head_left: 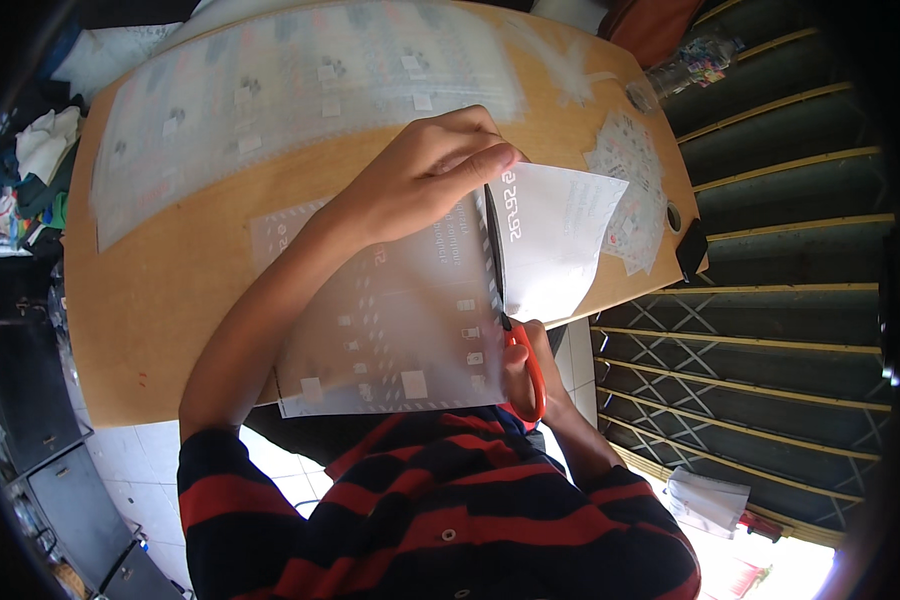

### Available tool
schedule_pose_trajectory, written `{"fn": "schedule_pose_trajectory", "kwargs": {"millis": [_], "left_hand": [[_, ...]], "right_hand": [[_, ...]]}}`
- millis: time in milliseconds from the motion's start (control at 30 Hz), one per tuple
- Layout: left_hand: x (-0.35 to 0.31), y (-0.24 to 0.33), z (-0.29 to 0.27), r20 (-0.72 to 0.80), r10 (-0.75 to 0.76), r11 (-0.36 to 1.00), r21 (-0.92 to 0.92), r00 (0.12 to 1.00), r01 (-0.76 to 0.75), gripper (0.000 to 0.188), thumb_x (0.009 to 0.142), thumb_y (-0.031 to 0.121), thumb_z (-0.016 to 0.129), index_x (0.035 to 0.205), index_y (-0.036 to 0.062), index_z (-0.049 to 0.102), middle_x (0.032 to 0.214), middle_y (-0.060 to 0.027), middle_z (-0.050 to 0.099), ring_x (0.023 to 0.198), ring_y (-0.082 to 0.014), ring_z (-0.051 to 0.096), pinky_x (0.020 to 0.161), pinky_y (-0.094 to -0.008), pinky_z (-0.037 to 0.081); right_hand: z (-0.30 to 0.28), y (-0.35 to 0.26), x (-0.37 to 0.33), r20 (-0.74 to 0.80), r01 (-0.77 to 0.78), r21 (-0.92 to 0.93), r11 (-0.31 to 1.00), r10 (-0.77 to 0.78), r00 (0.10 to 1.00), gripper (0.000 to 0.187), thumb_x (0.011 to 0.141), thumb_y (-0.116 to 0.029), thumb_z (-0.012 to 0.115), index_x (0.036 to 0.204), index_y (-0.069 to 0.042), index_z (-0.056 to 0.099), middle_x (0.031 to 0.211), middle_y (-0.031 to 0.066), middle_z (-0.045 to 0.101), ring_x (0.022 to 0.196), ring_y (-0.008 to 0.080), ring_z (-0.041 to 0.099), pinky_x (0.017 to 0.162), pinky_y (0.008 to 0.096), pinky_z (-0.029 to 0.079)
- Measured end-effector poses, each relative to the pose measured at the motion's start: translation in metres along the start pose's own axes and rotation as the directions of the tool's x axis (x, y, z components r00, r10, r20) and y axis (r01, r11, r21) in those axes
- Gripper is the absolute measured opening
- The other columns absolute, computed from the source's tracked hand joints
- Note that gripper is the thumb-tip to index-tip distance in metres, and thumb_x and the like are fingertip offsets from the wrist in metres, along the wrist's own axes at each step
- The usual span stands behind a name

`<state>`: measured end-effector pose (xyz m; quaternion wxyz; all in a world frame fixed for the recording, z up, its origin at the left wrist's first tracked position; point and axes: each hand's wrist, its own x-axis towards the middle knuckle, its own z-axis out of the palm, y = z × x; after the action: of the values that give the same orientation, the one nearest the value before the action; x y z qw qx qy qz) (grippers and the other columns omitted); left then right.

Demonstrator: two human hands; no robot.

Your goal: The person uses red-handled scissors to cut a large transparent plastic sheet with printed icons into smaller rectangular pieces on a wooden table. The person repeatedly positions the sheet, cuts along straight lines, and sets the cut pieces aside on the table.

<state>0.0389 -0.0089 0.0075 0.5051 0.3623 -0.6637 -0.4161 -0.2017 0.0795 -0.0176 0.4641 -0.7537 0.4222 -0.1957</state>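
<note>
Across the table's near edge, my left hand pinching the printed sheet, my right hand gripping orange-handled scissors should follow the striped border.

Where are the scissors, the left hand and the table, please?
Scissors (520, 337): head view, orange handle near the pivot.
Left hand (428, 178): head view, back of the hand.
Table (160, 320): head view, bare wooden top.

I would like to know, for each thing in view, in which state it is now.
Scissors: held; how far open, unclear
Held sheet: right part lifted, bent
Left hand: pinching the sheet's far edge
Right hand: gripping the scissors
Large printed film: spread flat
Small printed pieces: loosely overlapping
Clear bottle: upright or lying, unclear
Grey cabinet: appears shut
</note>
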Motion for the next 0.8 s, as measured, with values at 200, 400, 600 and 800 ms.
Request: {"fn": "schedule_pose_trajectory", "kwargs": {"millis": [200,400,600,800], "left_hand": [[0.002,0.015,-0.011,0.032,-0.086,0.979,0.191,0.996,0.078,0.028,0.097,0.025,0.060,0.098,-0.0012,0.070,0.081,-0.0002,0.058,0.070,-0.0080,0.047,0.063,-0.0246,0.037],[0.002,-0.009,-0.033,0.172,-0.245,0.945,0.260,0.954,0.196,0.025,0.090,0.023,0.071,0.085,-0.0014,0.068,0.065,-0.0032,0.058,0.061,-0.0090,0.046,0.058,-0.0291,0.039],[0.001,-0.001,-0.033,0.221,-0.283,0.950,0.198,0.933,0.241,0.028,0.088,0.024,0.075,0.082,-0.0018,0.066,0.066,0.0004,0.057,0.065,-0.0060,0.046,0.059,-0.0264,0.037],[0.002,0.002,-0.032,0.221,-0.291,0.950,0.179,0.931,0.254,0.030,0.086,0.026,0.077,0.081,-0.0014,0.066,0.064,0.0005,0.055,0.064,-0.0058,0.045,0.058,-0.0263,0.036]], "right_hand": [[0.008,0.007,-0.001,-0.108,-0.002,0.017,1.000,0.004,0.994,0.082,0.095,-0.071,0.034,0.068,0.004,0.051,0.046,0.0095,0.044,0.041,0.0180,0.050,0.041,0.0360,0.039],[0.009,0.002,0.000,-0.121,-0.094,0.123,0.988,0.109,0.987,0.082,0.094,-0.072,0.033,0.071,0.005,0.052,0.046,0.0069,0.045,0.042,0.0161,0.052,0.041,0.0341,0.039],[0.000,-0.004,0.008,-0.076,0.015,0.025,1.000,-0.013,0.997,0.089,0.090,-0.079,0.028,0.072,0.004,0.053,0.048,0.0064,0.046,0.043,0.0168,0.053,0.042,0.0335,0.039],[0.002,-0.010,0.009,-0.097,-0.052,0.044,0.998,0.056,0.994,0.093,0.087,-0.083,0.025,0.072,0.004,0.052,0.051,0.0091,0.048,0.045,0.0166,0.052,0.044,0.0332,0.040]]}}
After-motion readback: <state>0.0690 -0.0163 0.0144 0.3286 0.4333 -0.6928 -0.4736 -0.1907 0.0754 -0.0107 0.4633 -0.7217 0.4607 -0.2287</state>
